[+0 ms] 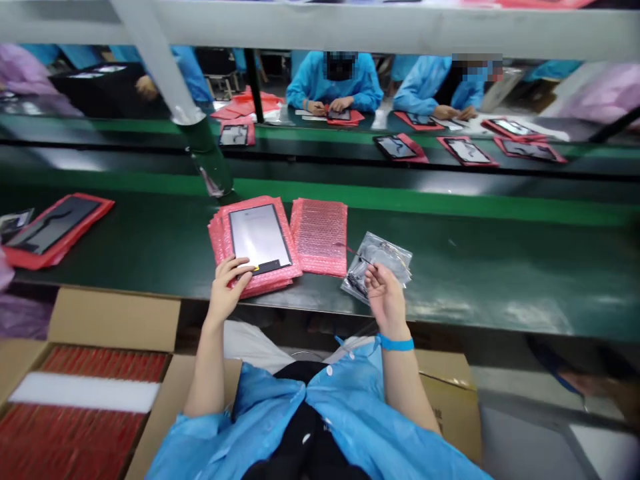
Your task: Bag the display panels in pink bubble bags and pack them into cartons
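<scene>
A flat screen panel (259, 237) lies on a stack of pink bubble-wrap bags (287, 273) at the near edge of the green conveyor belt (475, 267). My left hand (227, 283) rests its fingers on the panel's lower left corner, fingers curled. A second pile of pink bags (320, 235) lies just to the right. My right hand (384, 293) hovers over a heap of small clear plastic bags (380, 257), fingers pinched together on a thin small item I cannot make out.
An open cardboard box (115, 320) with red packed items and white foam stands at lower left. Another panel on red wrap (53, 230) lies far left. Workers in blue coats sit across a far belt with more panels. A grey frame post (165, 80) rises ahead.
</scene>
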Demonstrator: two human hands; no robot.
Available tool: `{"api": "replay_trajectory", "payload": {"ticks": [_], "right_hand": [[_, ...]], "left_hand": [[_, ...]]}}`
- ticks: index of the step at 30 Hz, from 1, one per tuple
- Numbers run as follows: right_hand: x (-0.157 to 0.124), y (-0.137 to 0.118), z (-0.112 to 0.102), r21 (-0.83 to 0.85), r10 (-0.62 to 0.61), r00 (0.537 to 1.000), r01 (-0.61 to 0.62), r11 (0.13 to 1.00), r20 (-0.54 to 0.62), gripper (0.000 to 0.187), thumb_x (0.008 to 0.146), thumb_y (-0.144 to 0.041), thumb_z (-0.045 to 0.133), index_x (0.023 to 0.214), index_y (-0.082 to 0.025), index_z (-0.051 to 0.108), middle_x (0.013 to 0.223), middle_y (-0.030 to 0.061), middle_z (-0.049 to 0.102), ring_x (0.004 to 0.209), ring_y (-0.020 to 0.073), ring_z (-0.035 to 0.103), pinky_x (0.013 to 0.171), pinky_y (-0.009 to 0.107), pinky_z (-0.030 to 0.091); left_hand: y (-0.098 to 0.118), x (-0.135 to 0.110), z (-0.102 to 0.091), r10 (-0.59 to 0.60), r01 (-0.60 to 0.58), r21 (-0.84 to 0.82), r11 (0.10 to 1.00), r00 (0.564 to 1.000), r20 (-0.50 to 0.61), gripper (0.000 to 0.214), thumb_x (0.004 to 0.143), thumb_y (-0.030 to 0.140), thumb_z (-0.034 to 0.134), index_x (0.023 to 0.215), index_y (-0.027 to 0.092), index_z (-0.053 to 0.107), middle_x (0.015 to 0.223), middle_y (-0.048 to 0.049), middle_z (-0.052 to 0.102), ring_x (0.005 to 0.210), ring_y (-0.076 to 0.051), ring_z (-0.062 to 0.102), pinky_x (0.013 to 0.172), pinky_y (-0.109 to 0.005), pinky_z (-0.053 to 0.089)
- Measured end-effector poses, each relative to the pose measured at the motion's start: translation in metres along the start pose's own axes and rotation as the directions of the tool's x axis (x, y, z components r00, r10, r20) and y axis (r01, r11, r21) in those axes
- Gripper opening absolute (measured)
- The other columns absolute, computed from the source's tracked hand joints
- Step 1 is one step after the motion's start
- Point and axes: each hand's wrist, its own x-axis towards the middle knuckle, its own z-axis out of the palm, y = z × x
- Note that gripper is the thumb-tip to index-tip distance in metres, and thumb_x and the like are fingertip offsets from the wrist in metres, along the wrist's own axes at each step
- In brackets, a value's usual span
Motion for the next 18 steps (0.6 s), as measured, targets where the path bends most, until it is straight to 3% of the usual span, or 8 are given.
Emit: {"api": "replay_trajectory", "payload": {"ticks": [3, 7, 10, 13, 16, 18], "right_hand": [[-0.003, 0.014, 0.041, 0.015, 0.157, 0.968, -0.163, 0.987, 0.198, 0.034, 0.079, -0.034, 0.095, 0.108, -0.029, 0.077, 0.099, 0.0000, 0.082, 0.083, 0.0146, 0.078, 0.074, 0.025, 0.068], [-0.017, 0.028, 0.100, -0.046, 0.353, 0.833, -0.370, 0.928, 0.425, 0.035, 0.084, -0.036, 0.093, 0.115, -0.033, 0.076, 0.103, -0.0023, 0.080, 0.084, 0.0134, 0.076, 0.077, 0.025, 0.068], [-0.024, 0.030, 0.141, -0.155, 0.440, 0.729, -0.427, 0.891, 0.525, 0.038, 0.078, -0.039, 0.098, 0.106, -0.032, 0.074, 0.103, -0.0027, 0.080, 0.079, 0.0130, 0.074, 0.074, 0.024, 0.067], [-0.022, 0.026, 0.179, -0.308, 0.471, 0.647, -0.357, 0.882, 0.599, 0.041, 0.077, -0.050, 0.098, 0.096, -0.027, 0.069, 0.098, 0.0002, 0.079, 0.080, 0.0149, 0.073, 0.074, 0.026, 0.065], [-0.011, 0.022, 0.210, -0.452, 0.417, 0.630, -0.115, 0.884, 0.655, 0.047, 0.078, -0.059, 0.094, 0.086, -0.024, 0.063, 0.077, -0.0014, 0.070, 0.071, 0.0144, 0.067, 0.068, 0.026, 0.059], [-0.002, 0.020, 0.226, -0.536, 0.394, 0.612, 0.058, 0.842, 0.686, 0.050, 0.078, -0.063, 0.092, 0.084, -0.024, 0.061, 0.070, -0.0031, 0.065, 0.064, 0.0132, 0.061, 0.063, 0.026, 0.054]], "left_hand": [[0.002, 0.001, 0.001, -0.010, 0.010, -0.033, 0.999, 1.000, -0.006, 0.032, 0.105, 0.054, 0.067, 0.108, 0.029, 0.086, 0.133, -0.0085, 0.079, 0.148, -0.031, 0.057, 0.133, -0.058, 0.037], [-0.002, 0.001, 0.001, 0.023, -0.023, -0.084, 0.996, 1.000, -0.004, 0.028, 0.106, 0.049, 0.068, 0.111, 0.029, 0.086, 0.134, -0.0087, 0.079, 0.148, -0.030, 0.056, 0.133, -0.059, 0.037], [-0.006, 0.001, 0.002, 0.030, -0.030, -0.107, 0.994, 1.000, -0.001, 0.025, 0.107, 0.045, 0.068, 0.114, 0.029, 0.086, 0.135, -0.0083, 0.078, 0.151, -0.030, 0.054, 0.134, -0.059, 0.037], [-0.009, 0.001, 0.003, 0.040, -0.041, -0.129, 0.991, 0.999, -0.005, 0.023, 0.107, 0.041, 0.068, 0.116, 0.029, 0.086, 0.137, -0.0076, 0.078, 0.151, -0.030, 0.053, 0.133, -0.059, 0.039], [-0.011, 0.000, 0.004, 0.046, -0.048, -0.150, 0.988, 0.999, -0.014, 0.021, 0.107, 0.039, 0.069, 0.114, 0.029, 0.086, 0.137, -0.0072, 0.078, 0.150, -0.030, 0.054, 0.132, -0.060, 0.040], [-0.012, 0.000, 0.005, 0.040, -0.042, -0.159, 0.986, 0.999, -0.019, 0.020, 0.106, 0.039, 0.070, 0.114, 0.030, 0.086, 0.136, -0.0071, 0.078, 0.150, -0.030, 0.054, 0.132, -0.060, 0.040]]}}
